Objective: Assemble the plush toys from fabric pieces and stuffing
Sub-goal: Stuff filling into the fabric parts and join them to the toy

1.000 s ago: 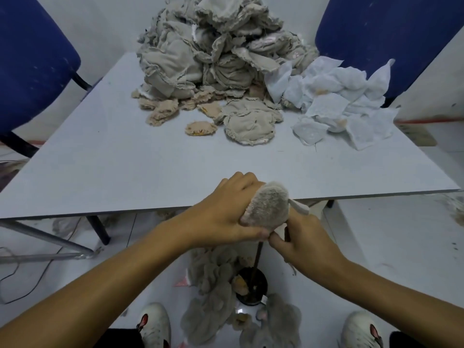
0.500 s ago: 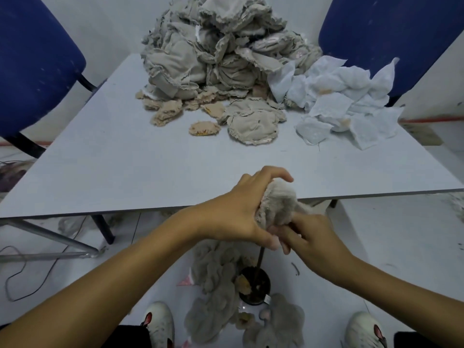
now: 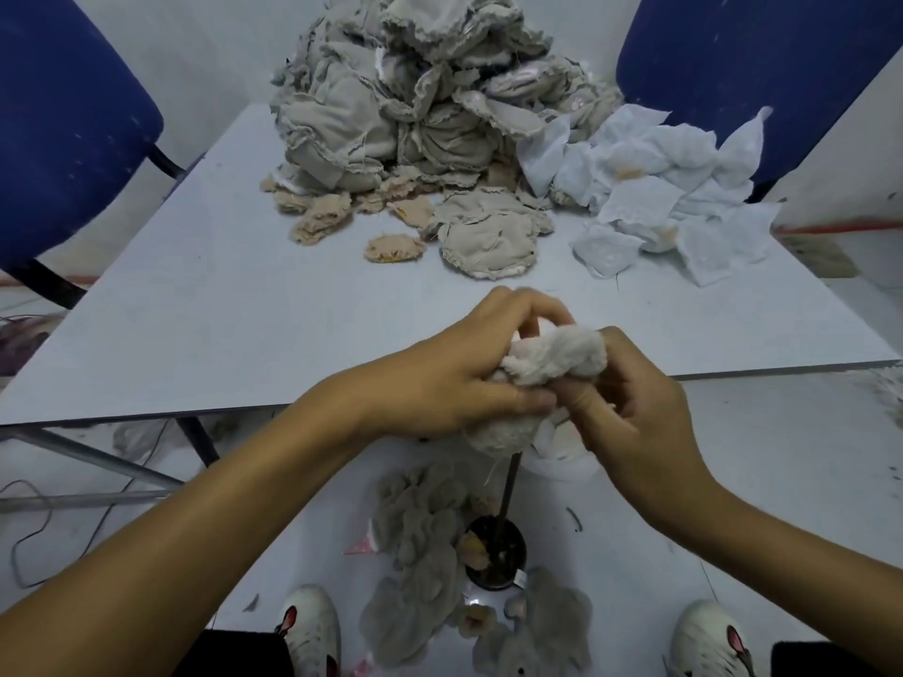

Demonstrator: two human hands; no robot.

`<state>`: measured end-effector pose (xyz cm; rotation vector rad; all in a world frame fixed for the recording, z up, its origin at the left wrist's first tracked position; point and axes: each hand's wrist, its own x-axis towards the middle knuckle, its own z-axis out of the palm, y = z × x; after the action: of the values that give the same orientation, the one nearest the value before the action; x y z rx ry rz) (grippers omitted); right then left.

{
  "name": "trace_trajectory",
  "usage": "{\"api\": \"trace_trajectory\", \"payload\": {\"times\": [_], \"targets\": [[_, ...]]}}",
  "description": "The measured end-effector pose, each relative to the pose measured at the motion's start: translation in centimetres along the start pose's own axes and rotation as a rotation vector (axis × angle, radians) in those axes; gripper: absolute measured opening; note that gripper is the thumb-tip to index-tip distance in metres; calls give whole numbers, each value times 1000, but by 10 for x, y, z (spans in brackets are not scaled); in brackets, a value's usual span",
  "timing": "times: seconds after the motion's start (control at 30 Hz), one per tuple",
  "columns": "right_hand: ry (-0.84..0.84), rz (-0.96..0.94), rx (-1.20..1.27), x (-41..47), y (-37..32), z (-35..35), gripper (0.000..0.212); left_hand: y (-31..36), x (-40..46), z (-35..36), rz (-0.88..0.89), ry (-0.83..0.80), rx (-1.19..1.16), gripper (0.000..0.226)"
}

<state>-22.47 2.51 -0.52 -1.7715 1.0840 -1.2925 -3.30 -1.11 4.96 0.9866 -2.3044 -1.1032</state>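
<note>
Both my hands hold a small beige plush piece (image 3: 552, 364) just in front of the table's near edge. My left hand (image 3: 459, 378) grips it from the left, fingers curled over its top and thumb pressed along its lower side. My right hand (image 3: 630, 412) pinches its right end and underside. A thin dark rod (image 3: 508, 500) rises from a black round base (image 3: 496, 554) on the floor up to the piece's underside. A big heap of grey fabric shells (image 3: 415, 100) fills the far side of the table, with white fabric squares (image 3: 669, 193) to its right.
The grey table (image 3: 244, 310) carries small tan pieces (image 3: 396, 246) and a flat grey shell (image 3: 488, 241) in front of the heap. Blue chairs (image 3: 63, 114) stand at both far corners. Turned plush skins (image 3: 420, 569) lie on the floor between my shoes (image 3: 308, 627).
Both hands have risen with the plush piece to the table edge. The piece has been squeezed and turned, and my right hand now pinches its right end instead of its underside.
</note>
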Motion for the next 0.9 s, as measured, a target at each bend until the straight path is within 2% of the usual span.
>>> {"api": "trace_trajectory", "payload": {"times": [0.1, 0.2, 0.3, 0.37, 0.43, 0.53, 0.6, 0.7, 0.77, 0.8, 0.9], "targets": [[54, 108, 240, 3, -1, 2, 14, 4, 3, 1, 8, 152, -160, 63], [122, 166, 419, 6, 0, 0, 17, -4, -1, 7, -28, 85, -93, 76], [94, 125, 448, 8, 1, -5, 13, -14, -9, 17, -45, 78, -101, 78], [65, 131, 388, 9, 2, -9, 14, -17, -13, 18, -5, 136, -118, 74], [44, 156, 197, 11, 5, -11, 15, -19, -14, 18, 17, 177, -64, 65], [-59, 73, -253, 11, 14, -9, 19, -26, -15, 20, -29, 165, 326, 45], [-111, 8, -451, 8, 18, -5, 23, -32, -16, 24, -84, 145, 492, 46], [-85, -13, -459, 10, 16, -6, 17, -32, -18, 29, -49, 157, 527, 48], [-54, -74, -407, 15, 11, -12, 45, -32, -17, 29, -40, 138, 571, 47], [-66, -138, -403, 18, 8, -16, 52, -33, -17, 30, -41, 128, 618, 47], [-201, -361, -493, 28, 2, -19, 38, -34, -16, 33, -46, 102, 762, 48]]}}
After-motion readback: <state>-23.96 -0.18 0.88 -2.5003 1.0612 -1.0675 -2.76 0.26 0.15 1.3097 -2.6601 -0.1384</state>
